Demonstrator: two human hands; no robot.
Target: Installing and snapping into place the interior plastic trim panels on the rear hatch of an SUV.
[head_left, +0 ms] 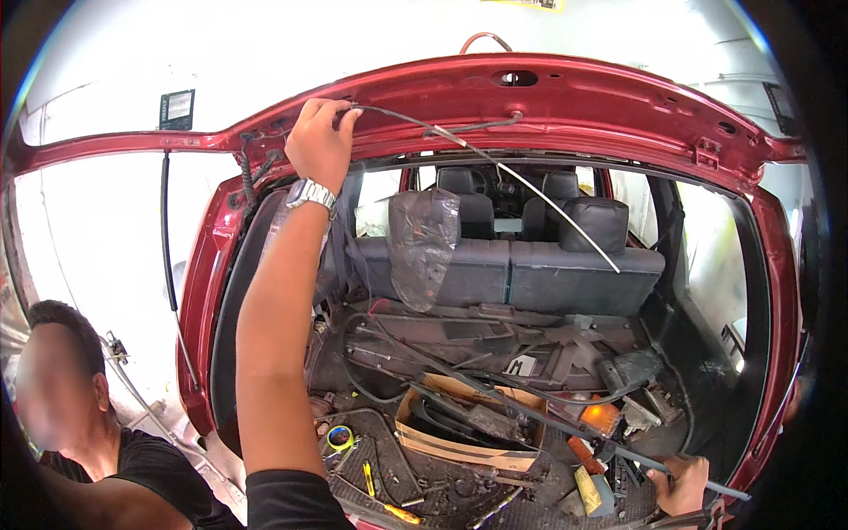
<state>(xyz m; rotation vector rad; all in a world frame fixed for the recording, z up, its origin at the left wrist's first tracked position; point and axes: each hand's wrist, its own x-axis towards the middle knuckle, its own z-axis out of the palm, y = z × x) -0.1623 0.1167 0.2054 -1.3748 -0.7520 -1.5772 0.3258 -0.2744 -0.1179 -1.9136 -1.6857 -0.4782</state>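
— What's closest, down at the bottom edge?

— The right hand (680,484), low on the right, clenched around a long dark rod (530,411). The rod runs up and to the left from that grip, slanting across the cluttered cargo floor (459,486) of a red car, and its near end pokes out past the hand toward the right.

— And around it?

— Just left of that hand lie a yellowish block (590,491) and an orange lamp piece (601,415). Further left sits an open cardboard box (464,442) with dark parts in it; the rod passes over its far right corner. A roll of tape (340,436) with a yellow and green rim lies near the left side of the floor, with small yellow-handled tools (369,479) close by.

— Anyone else there?

— A person in a black shirt (150,481) at the lower left, outside the car, beside the raised hatch's strut (168,238).

— The other hand?

— The left arm reaches straight up, a metal wristwatch (311,193) on the wrist. The left hand (320,141) is closed around a thin cable (495,163) right at the upper edge of the red body opening (574,93). From the fingers the cable runs right along that edge, then drops diagonally, pale, toward the rear seat (512,269).

— Farthest back?

— The dark seatbacks, one headrest wrapped in clear plastic (422,238), and the front seats beyond.
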